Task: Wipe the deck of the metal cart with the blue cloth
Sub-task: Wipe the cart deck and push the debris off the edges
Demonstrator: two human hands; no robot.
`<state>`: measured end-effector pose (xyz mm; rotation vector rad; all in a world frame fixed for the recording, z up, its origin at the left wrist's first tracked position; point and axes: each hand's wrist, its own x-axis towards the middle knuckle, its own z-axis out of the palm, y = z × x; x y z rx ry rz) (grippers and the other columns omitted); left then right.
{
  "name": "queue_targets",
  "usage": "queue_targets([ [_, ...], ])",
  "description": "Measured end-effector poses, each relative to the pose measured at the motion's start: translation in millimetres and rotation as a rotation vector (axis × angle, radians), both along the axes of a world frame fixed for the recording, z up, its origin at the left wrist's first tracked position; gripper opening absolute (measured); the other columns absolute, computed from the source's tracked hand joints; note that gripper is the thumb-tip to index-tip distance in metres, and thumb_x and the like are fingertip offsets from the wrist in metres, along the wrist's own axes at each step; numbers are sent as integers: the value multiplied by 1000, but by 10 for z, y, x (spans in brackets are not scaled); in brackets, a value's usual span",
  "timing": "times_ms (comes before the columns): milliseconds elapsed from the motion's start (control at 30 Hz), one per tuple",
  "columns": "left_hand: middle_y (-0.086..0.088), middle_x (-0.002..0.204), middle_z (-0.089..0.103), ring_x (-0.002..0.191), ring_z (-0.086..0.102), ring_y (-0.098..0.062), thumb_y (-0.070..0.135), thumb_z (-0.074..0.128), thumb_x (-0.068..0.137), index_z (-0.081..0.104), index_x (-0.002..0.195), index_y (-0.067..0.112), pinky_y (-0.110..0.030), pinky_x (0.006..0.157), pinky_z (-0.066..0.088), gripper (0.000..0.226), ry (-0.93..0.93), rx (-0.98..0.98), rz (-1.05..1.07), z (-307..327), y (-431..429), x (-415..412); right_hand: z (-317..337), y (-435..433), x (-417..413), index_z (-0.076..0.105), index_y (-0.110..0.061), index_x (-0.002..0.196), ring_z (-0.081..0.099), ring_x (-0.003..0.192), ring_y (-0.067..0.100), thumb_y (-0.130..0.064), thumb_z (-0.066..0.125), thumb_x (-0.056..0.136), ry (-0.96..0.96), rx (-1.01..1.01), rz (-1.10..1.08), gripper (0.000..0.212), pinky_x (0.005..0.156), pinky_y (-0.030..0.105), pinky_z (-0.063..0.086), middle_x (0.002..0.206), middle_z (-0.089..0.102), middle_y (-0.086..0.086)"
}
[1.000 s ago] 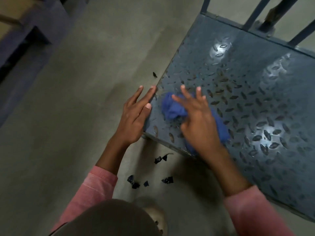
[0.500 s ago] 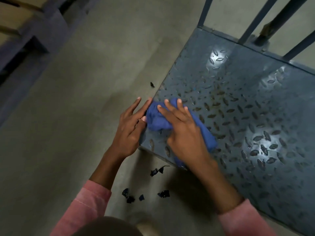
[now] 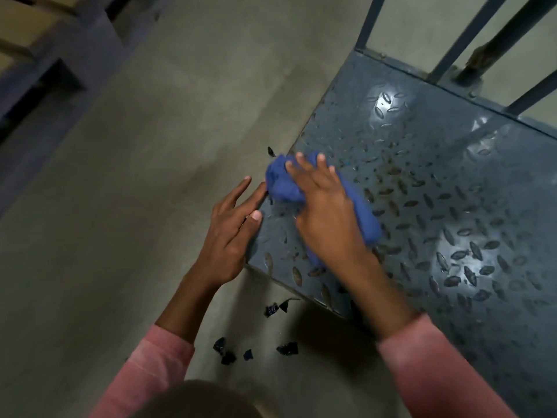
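Note:
The metal cart's deck point(image 3: 437, 182) is dark blue-grey tread plate with raised ovals, filling the right of the head view. A bunched blue cloth point(image 3: 283, 185) lies on the deck at its left edge. My right hand point(image 3: 325, 212) presses flat on the cloth with straight fingers, covering its middle. My left hand point(image 3: 232, 227) rests against the deck's left edge beside the cloth, fingers straight and holding nothing. Part of the cloth is hidden under my right palm.
Several dark shards point(image 3: 277, 309) lie on the concrete floor point(image 3: 135, 176) just below the deck's near corner, and one more chip point(image 3: 270, 151) by the left edge. Cart rails point(image 3: 470, 34) rise at the far end. A dark frame point(image 3: 45, 70) stands at top left.
My right hand slid the cloth left to the deck's edge, then forward along it. My left hand stayed at the edge. The camera view shifted a little.

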<state>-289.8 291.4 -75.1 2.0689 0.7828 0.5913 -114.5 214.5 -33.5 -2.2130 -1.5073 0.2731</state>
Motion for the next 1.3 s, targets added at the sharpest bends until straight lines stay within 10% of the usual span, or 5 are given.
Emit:
queue_targets([
  [533, 25, 165, 28, 156, 22, -8, 38, 29, 107, 34, 161, 25, -63, 121, 26, 56, 6, -65, -34, 34, 42, 16, 171, 1340, 1402, 55, -8, 133, 52, 125, 43, -5, 48, 84, 2, -91, -256, 49, 99, 44, 42, 137, 52, 24],
  [1000, -16, 149, 55, 140, 52, -28, 29, 47, 103, 62, 138, 23, -59, 120, 35, 38, -176, -294, 27, -134, -15, 22, 31, -207, -777, 27, -12, 159, 16, 156, 24, -11, 38, 85, 23, 5, -84, 74, 128, 38, 11, 165, 26, 11],
  [1300, 1, 157, 43, 151, 34, -12, 47, 42, 106, 46, 144, 61, -50, 128, 25, 40, -59, -280, 61, -34, 2, -35, 70, -1173, -47, 24, -17, 160, 15, 155, 23, -17, 46, 92, -51, 2, -359, 71, 127, 50, 14, 166, 25, 6],
])
